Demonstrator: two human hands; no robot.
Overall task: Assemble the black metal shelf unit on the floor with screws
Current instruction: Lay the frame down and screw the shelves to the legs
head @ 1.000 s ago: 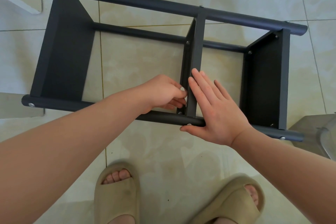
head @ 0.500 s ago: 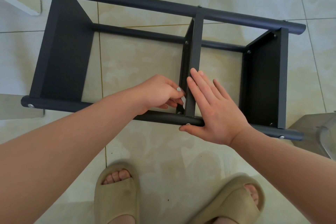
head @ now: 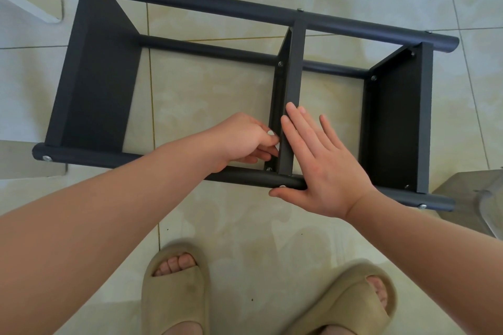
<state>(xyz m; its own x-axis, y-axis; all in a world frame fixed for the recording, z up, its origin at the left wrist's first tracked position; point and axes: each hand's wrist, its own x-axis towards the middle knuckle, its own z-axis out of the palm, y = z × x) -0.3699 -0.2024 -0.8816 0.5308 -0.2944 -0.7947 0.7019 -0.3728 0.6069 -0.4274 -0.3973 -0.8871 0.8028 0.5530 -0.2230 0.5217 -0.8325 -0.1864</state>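
Since only the head view is given, everything is told from it. The shelf is laid on its side on the floor, just beyond two sandals, so that the joints of its long tubes can be reached from above. Three panels are seen between the tubes, and screw heads show at most joints, so the frame is judged nearly complete.

The right hand is spread flat, fingers straight and apart, against the right face of the middle panel, with the thumb laid under the near tube beside a screw. It is probably placed so to brace the panel square against the tube while the joint is worked.

The left hand is set at the panel's left face, near its lower end, with the fingers curled together. Something small and pale shows at the fingertips; whether it is a screw being pinched or only a nail cannot be told. A fastening near the corner is judged to be the step in hand.
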